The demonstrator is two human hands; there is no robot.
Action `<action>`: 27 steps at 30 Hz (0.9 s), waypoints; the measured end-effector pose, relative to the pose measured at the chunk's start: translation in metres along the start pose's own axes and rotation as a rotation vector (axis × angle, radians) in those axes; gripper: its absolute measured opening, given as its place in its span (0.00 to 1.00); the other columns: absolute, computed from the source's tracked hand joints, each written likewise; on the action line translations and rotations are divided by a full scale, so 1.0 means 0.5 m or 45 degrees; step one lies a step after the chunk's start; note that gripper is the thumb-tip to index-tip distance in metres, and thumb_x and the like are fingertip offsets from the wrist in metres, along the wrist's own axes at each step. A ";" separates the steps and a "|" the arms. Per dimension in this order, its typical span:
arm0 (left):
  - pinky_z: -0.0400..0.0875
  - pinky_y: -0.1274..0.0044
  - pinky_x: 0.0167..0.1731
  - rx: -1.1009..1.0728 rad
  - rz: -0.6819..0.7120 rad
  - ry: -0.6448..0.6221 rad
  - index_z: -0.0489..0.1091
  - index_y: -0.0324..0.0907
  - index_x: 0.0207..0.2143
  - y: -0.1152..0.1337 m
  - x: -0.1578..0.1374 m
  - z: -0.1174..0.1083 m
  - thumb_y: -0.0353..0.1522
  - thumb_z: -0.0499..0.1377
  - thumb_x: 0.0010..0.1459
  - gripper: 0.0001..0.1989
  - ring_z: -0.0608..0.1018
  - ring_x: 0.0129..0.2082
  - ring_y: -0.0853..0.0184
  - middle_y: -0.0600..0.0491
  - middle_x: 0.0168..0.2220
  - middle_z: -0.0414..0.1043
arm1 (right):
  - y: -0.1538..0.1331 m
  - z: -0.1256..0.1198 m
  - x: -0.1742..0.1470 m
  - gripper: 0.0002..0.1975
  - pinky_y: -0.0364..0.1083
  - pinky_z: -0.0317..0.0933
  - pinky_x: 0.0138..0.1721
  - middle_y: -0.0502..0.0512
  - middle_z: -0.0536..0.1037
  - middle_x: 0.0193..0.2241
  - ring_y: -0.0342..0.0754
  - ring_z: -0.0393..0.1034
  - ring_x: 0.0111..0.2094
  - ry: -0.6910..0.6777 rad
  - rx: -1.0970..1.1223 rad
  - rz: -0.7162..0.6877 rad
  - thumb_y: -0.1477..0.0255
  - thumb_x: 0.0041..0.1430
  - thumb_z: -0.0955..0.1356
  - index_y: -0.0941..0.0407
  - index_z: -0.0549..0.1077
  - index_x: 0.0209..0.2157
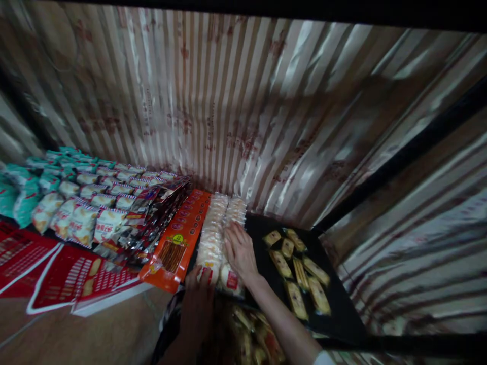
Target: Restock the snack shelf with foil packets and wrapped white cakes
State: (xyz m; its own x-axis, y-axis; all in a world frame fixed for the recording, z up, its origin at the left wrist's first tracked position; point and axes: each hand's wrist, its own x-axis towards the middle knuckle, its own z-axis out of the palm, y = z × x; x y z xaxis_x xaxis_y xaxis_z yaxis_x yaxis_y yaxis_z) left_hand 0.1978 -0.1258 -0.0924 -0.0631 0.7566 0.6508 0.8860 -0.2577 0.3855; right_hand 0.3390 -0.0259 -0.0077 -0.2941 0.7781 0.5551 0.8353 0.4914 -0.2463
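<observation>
Two neat rows of white wrapped snack packets, the left row (210,243) and the right row (236,209), stand side by side on a dark shelf. My left hand (198,291) is at the near end of the left row, fingers up against the front packet with its red label. It is dim, but the fingers look stretched out. Across the right row lies my right hand (240,252), its fingers extended along the packets. The front packet (231,280) of that row shows below this hand. Just left is a flat orange snack bag (178,238) with brown sticks pictured on it.
Several yellow wrapped biscuits (299,271) lie loose on the dark shelf (342,314) at right. Red-brown packets (152,218), white packets (110,223) and teal packets (26,197) fill the left. Red signs (87,279) hang in front. Striped sheeting (213,101) and a black bar (403,157) enclose the shelf.
</observation>
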 end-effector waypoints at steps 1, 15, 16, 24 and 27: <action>0.72 0.68 0.45 0.053 0.015 -0.023 0.64 0.42 0.50 0.001 0.000 0.000 0.27 0.50 0.60 0.16 0.69 0.50 0.60 0.45 0.50 0.65 | 0.011 0.006 0.032 0.20 0.55 0.51 0.57 0.61 0.64 0.58 0.54 0.53 0.61 -0.075 -0.027 0.013 0.68 0.65 0.57 0.58 0.67 0.54; 0.73 0.72 0.40 0.283 0.283 0.009 0.64 0.45 0.53 -0.061 -0.014 0.063 0.28 0.53 0.57 0.21 0.74 0.45 0.62 0.47 0.47 0.72 | 0.097 0.163 0.327 0.34 0.60 0.36 0.59 0.57 0.47 0.65 0.61 0.37 0.65 -0.846 -0.288 0.322 0.48 0.59 0.55 0.47 0.50 0.63; 0.73 0.73 0.40 0.270 0.273 0.016 0.64 0.45 0.53 -0.064 -0.015 0.068 0.28 0.52 0.57 0.20 0.74 0.45 0.62 0.47 0.47 0.72 | 0.104 0.166 0.331 0.34 0.60 0.37 0.59 0.58 0.50 0.65 0.61 0.41 0.64 -0.862 -0.310 0.315 0.48 0.59 0.55 0.46 0.51 0.63; 0.71 0.69 0.46 0.261 0.143 -0.126 0.65 0.44 0.52 -0.041 -0.008 0.053 0.23 0.52 0.56 0.21 0.71 0.51 0.60 0.47 0.50 0.70 | 0.106 0.166 0.326 0.30 0.58 0.41 0.58 0.57 0.62 0.60 0.58 0.52 0.60 -0.840 -0.323 0.256 0.50 0.60 0.54 0.46 0.59 0.60; 0.72 0.72 0.46 0.178 0.064 -0.207 0.63 0.44 0.54 -0.025 0.013 0.026 0.25 0.50 0.59 0.21 0.70 0.52 0.62 0.48 0.52 0.67 | 0.095 0.157 0.322 0.31 0.59 0.39 0.59 0.57 0.56 0.63 0.58 0.44 0.63 -0.778 -0.261 0.312 0.50 0.60 0.55 0.47 0.56 0.61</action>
State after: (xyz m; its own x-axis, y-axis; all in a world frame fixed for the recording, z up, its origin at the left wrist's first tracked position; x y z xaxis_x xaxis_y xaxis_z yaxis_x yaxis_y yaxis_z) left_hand 0.1922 -0.1096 -0.1016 0.0475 0.8346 0.5488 0.9421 -0.2201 0.2532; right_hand 0.2951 0.1535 0.0078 -0.2443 0.9679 -0.0596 0.9644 0.2361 -0.1193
